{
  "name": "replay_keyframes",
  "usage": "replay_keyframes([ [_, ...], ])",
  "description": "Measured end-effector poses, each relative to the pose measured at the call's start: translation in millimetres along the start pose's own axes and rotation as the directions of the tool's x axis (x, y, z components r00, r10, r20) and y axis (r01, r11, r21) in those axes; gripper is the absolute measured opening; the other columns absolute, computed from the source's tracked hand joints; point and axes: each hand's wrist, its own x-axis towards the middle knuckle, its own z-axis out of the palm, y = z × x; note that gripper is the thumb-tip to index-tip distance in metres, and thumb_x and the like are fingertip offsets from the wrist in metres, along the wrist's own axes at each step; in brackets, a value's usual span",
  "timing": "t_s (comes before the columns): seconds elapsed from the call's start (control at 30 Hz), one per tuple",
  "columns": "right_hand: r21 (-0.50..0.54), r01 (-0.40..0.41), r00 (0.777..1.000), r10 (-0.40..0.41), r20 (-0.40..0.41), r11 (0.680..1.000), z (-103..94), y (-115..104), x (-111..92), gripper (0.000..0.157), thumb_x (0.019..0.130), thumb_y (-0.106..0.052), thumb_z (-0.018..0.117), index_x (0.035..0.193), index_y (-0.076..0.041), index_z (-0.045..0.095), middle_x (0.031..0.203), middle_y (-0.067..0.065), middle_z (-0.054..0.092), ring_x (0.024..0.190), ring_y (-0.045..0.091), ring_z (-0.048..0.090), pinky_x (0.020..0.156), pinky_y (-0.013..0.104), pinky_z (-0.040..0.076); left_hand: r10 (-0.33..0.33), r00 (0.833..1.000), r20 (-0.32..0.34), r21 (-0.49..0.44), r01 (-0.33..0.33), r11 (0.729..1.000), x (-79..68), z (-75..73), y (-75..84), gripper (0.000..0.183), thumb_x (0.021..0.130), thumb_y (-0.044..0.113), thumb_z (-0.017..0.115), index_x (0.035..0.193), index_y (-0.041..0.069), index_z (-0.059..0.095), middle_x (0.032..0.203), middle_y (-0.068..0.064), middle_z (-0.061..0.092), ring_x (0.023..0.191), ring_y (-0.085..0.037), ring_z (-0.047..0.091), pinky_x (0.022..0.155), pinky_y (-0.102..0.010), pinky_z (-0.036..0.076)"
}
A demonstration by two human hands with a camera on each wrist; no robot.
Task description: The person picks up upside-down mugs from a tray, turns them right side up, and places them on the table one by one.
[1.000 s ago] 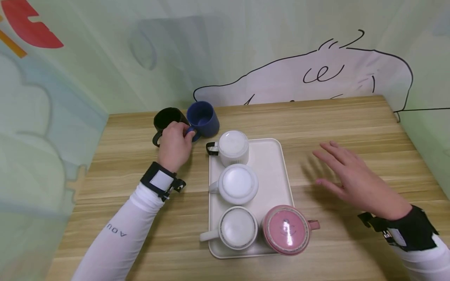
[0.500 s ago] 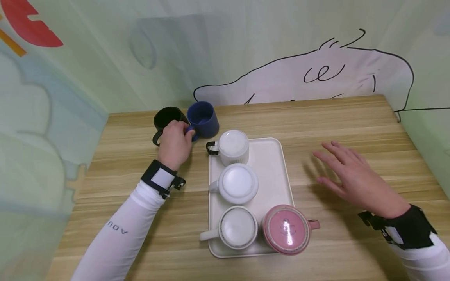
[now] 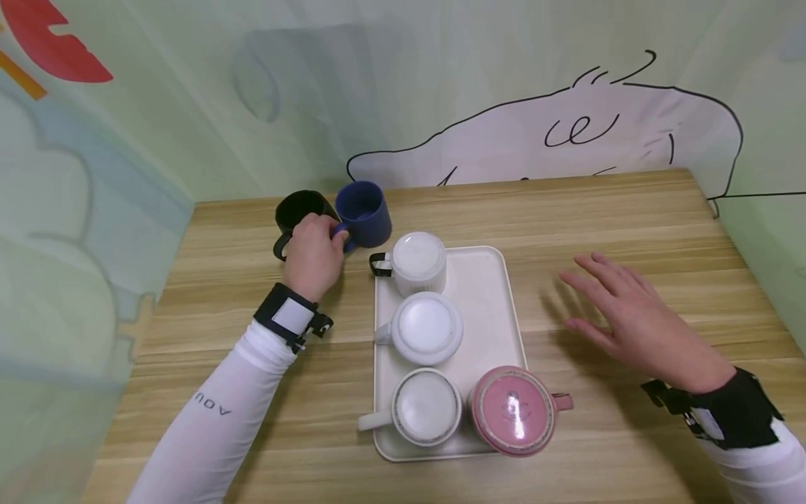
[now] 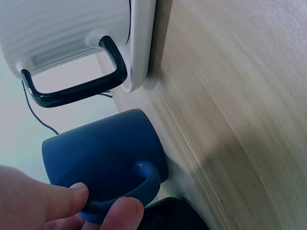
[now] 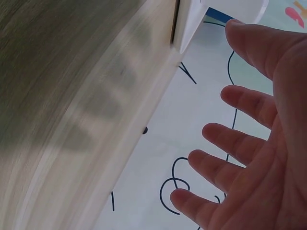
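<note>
A blue mug (image 3: 368, 218) stands upright at the back left of the table, its handle toward my left hand (image 3: 313, 257). In the left wrist view the thumb and a finger pinch the blue mug's handle (image 4: 146, 189). Just left of it, a black mug (image 3: 301, 204) stands upright, partly hidden behind the same hand. My right hand (image 3: 636, 322) hovers over the table's right side with fingers spread, holding nothing. On a white tray (image 3: 481, 294) sit upside-down mugs: a white one with a black handle (image 3: 380, 265), two more white ones (image 3: 427, 329), and a pink one (image 3: 513, 413).
The wooden table (image 3: 598, 217) meets a printed cloth wall (image 3: 441, 84) at its back edge. Handles of the white mugs stick out toward the tray's left side. The pink mug's handle (image 3: 562, 402) points right, past the tray rim.
</note>
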Motion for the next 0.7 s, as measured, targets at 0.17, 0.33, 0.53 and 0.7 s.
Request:
replay_keyframes([
  [0.17,-0.004,-0.003,1.000,0.003,0.004,1.000,-1.1,-0.8,-1.3,0.074,0.082,-0.029,0.079,0.147,-0.012,0.048,0.152,0.022,0.039,0.142,0.043,0.030,0.111,0.062,0.024,-0.001,1.000,0.004,0.003,0.001,1.000,0.8,-0.7,1.5,0.024,0.097,0.016,0.065,0.104,-0.006,0.067,0.097,-0.016,0.059,0.088,-0.030,0.056,0.074,-0.043,0.050],
  [0.33,0.003,-0.004,1.000,0.004,0.012,1.000,-3.5,-2.1,-3.6,0.073,0.083,-0.029,0.079,0.147,-0.013,0.048,0.153,0.021,0.038,0.141,0.043,0.031,0.112,0.060,0.023,-0.014,1.000,0.007,0.009,0.014,1.000,1.1,-1.6,3.0,0.024,0.097,0.017,0.064,0.105,-0.005,0.068,0.098,-0.015,0.058,0.089,-0.030,0.056,0.074,-0.043,0.050],
  [0.53,0.025,0.013,1.000,-0.014,0.012,1.000,-11.3,-8.3,-7.1,0.071,0.083,-0.030,0.078,0.146,-0.012,0.051,0.149,0.019,0.043,0.137,0.042,0.038,0.110,0.058,0.029,-0.022,1.000,0.011,0.000,0.022,1.000,0.7,-3.2,4.0,0.024,0.098,0.018,0.064,0.106,-0.005,0.068,0.099,-0.015,0.059,0.089,-0.029,0.056,0.075,-0.043,0.051],
  [0.7,0.055,0.022,0.999,-0.024,0.031,0.998,-19.2,-18.5,-10.9,0.067,0.080,-0.029,0.081,0.141,-0.013,0.056,0.141,0.013,0.052,0.126,0.034,0.051,0.099,0.053,0.044,-0.025,1.000,0.017,-0.006,0.025,1.000,0.0,-4.1,4.1,0.025,0.098,0.018,0.064,0.109,-0.004,0.068,0.101,-0.015,0.059,0.090,-0.029,0.056,0.075,-0.043,0.051],
])
